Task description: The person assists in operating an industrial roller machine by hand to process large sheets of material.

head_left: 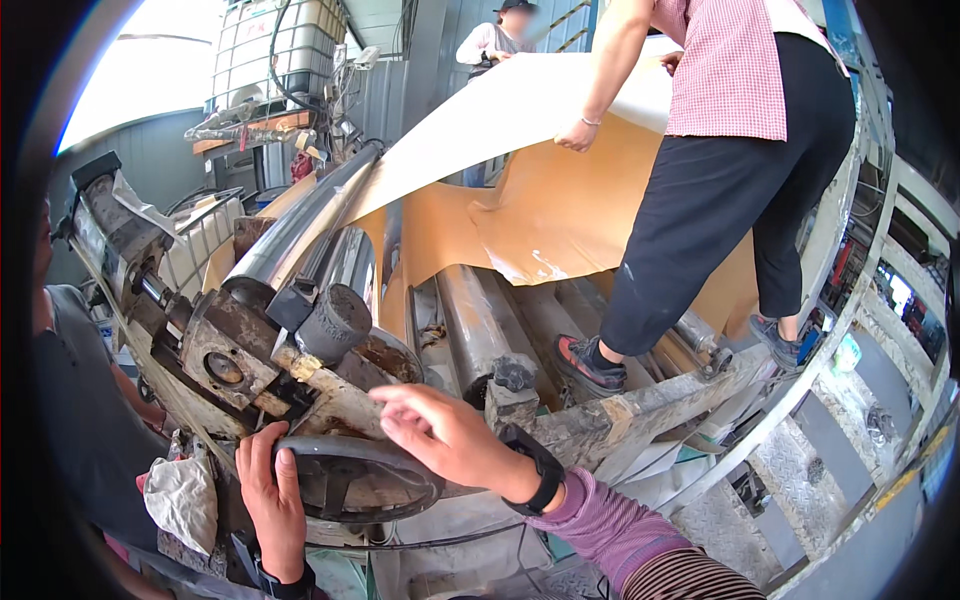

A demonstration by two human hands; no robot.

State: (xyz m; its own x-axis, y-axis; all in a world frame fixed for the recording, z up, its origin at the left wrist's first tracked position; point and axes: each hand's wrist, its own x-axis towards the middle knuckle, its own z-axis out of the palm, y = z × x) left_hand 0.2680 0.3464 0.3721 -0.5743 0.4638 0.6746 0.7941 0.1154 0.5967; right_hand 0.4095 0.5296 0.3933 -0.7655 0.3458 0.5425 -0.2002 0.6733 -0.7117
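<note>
My left hand (268,497) grips the left rim of a dark round handwheel (365,478) at the end of a rusty roller machine. My right hand (440,432) hovers over the wheel's upper right side with its fingers spread, holding nothing; a black watch sits on that wrist. Steel rollers (470,322) run away from the wheel under a wide tan sheet (545,205).
A person in a checked top and black trousers (700,190) stands on the rollers, holding the sheet's edge. Another person (492,42) holds it at the far end. A third person's arm (90,400) is at the left. A crumpled rag (182,497) lies beside the wheel. Metal walkway plates (800,470) lie at right.
</note>
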